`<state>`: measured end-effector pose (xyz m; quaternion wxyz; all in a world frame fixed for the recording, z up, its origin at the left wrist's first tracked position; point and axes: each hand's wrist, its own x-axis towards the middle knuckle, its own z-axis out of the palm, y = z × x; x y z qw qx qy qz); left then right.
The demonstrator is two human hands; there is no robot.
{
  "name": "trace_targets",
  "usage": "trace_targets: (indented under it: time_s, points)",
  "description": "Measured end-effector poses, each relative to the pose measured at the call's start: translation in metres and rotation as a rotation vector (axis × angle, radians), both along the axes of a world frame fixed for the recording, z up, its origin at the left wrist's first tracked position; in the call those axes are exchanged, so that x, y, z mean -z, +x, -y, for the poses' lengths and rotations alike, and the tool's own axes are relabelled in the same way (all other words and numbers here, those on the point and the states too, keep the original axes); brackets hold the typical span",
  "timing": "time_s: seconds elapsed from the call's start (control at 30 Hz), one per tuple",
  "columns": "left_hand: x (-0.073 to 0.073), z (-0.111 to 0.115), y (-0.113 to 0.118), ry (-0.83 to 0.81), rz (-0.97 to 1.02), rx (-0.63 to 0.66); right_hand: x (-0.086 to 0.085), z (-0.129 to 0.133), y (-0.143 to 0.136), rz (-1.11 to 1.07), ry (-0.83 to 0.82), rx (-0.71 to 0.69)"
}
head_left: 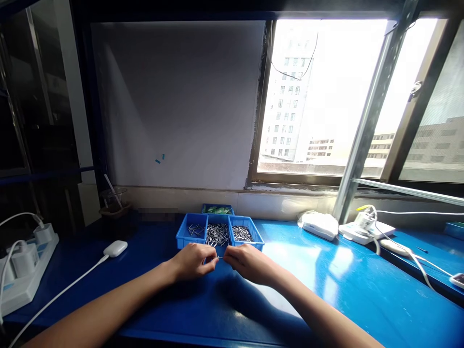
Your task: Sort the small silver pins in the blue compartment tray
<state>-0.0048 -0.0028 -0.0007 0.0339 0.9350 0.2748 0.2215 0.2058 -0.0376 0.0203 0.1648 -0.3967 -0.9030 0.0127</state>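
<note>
My left hand (197,261) and my right hand (246,262) meet just in front of the blue bins, both closed in a pinch. A thin metal pin (221,257) bridges the small gap between the fingertips, one end in each hand; its exact kind is too small to tell. Behind the hands, a few dark pins (195,229) lie in the left blue bin (182,233). A dense heap of metal pins (217,234) sits between the side bins. More silvery pins (241,234) fill part of the right blue bin (258,237).
A blue bin with green packets (217,210) stands at the back. On the left are a white earbud case (115,248) with a cable and a power strip (31,275). To the right lie a white packet (319,224) and another power strip (384,229) with cables.
</note>
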Motion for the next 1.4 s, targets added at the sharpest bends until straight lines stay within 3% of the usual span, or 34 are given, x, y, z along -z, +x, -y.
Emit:
trace_targets:
  time_s: [0.37, 0.73, 1.0, 1.17, 1.3, 1.4]
  points:
    - [0.001, 0.0, 0.001, 0.029, -0.061, -0.005, -0.004, 0.003, -0.002, -0.03, -0.048, -0.02]
    - [0.002, -0.003, -0.001, -0.077, 0.066, 0.05, -0.003, -0.001, -0.001, -0.053, -0.052, 0.045]
    - [0.001, 0.001, 0.001, -0.067, 0.142, 0.01, 0.002, -0.002, -0.005, 0.026, -0.064, 0.014]
    - [0.0, 0.001, 0.003, -0.198, 0.216, 0.086, 0.005, -0.002, -0.007, 0.04, -0.092, 0.014]
    - [0.0, -0.001, 0.001, -0.267, 0.18, 0.024, 0.0, 0.0, -0.003, -0.054, -0.082, 0.057]
    - [0.001, -0.003, 0.001, -0.214, 0.111, 0.0, -0.005, 0.003, -0.003, -0.104, -0.113, 0.045]
